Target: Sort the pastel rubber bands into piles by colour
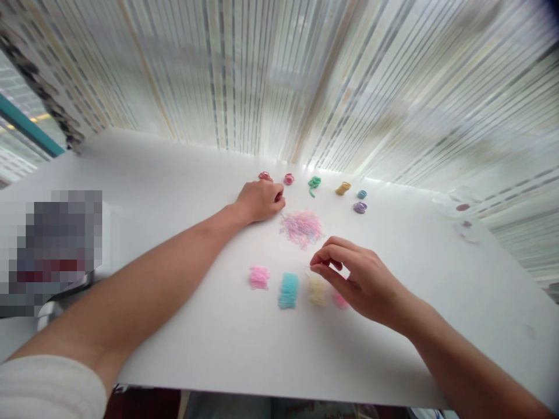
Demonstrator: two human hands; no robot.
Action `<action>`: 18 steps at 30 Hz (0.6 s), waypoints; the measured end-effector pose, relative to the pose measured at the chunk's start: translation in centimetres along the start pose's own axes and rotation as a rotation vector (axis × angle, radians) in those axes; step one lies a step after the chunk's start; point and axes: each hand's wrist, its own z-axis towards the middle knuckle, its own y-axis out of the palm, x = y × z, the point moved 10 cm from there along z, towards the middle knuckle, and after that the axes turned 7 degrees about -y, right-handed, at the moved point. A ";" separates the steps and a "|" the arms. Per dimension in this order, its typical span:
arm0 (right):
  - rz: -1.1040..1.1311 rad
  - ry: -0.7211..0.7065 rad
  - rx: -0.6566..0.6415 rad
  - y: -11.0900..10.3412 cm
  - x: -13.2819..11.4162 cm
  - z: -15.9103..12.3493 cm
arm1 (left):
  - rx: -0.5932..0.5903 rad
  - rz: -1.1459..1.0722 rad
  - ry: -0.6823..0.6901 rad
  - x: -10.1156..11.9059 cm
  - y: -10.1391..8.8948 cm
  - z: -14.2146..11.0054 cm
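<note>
My left hand (262, 201) rests on the white table, fingers curled in a loose fist, with nothing seen in it. Beside it are a red bundle of bands (264, 176), partly covered, and a loose heap of thin pastel strands (302, 228). Thumb and forefinger of my right hand (349, 270) pinch a tiny pale strand (308, 266) above the cream pile (317, 290). To the left lie a blue pile (288, 290) and a pink pile (259, 277), their strands lined up. Another pink pile (340, 299) is partly hidden under my right hand.
Along the back lie a pinkish-red coil (289, 179), a green one (314, 184), a yellow one (343, 188), a blue one (362, 194) and a purple one (360, 208). A striped string curtain (262, 75) hangs behind the table. Clear plastic items (465, 215) lie at right.
</note>
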 end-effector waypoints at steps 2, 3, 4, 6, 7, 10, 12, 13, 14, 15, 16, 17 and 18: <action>0.003 -0.018 -0.008 1.1 -1.3 1.1 | 0.000 -0.006 0.001 0.1 0.0 -0.1; 0.010 -0.025 -0.014 1.7 -1.8 1.7 | 0.002 -0.007 0.004 0.1 0.0 -0.1; 0.018 -0.032 -0.024 2.3 -2.3 2.2 | 0.005 -0.010 0.007 0.2 0.0 -0.1; 0.027 -0.038 -0.052 3.6 -3.0 3.1 | 0.009 -0.019 0.018 0.3 0.0 -0.2; 0.029 -0.043 -0.067 4.2 -3.3 3.5 | 0.008 -0.025 0.022 0.3 0.0 -0.3; 0.009 -0.062 -0.106 5.5 -4.0 4.1 | -0.010 -0.040 0.022 0.4 0.1 -0.3; -0.027 -0.083 -0.122 6.0 -4.2 4.2 | -0.018 -0.044 0.024 0.5 0.1 -0.3; -0.049 -0.093 -0.128 6.1 -4.3 4.2 | -0.019 -0.044 0.024 0.6 0.1 -0.3; -0.071 -0.102 -0.134 6.2 -4.5 4.2 | -0.018 -0.043 0.025 0.6 0.0 -0.3; -0.090 -0.111 -0.138 6.3 -4.6 4.2 | -0.016 -0.039 0.024 0.6 0.0 -0.3; -0.106 -0.116 -0.142 6.2 -4.7 4.1 | -0.011 -0.034 0.023 0.6 0.0 -0.3; -0.119 -0.118 -0.142 6.0 -4.8 4.0 | -0.006 -0.028 0.022 0.6 0.0 -0.4; -0.129 -0.119 -0.136 5.5 -4.8 3.8 | -0.001 -0.021 0.020 0.7 -0.1 -0.4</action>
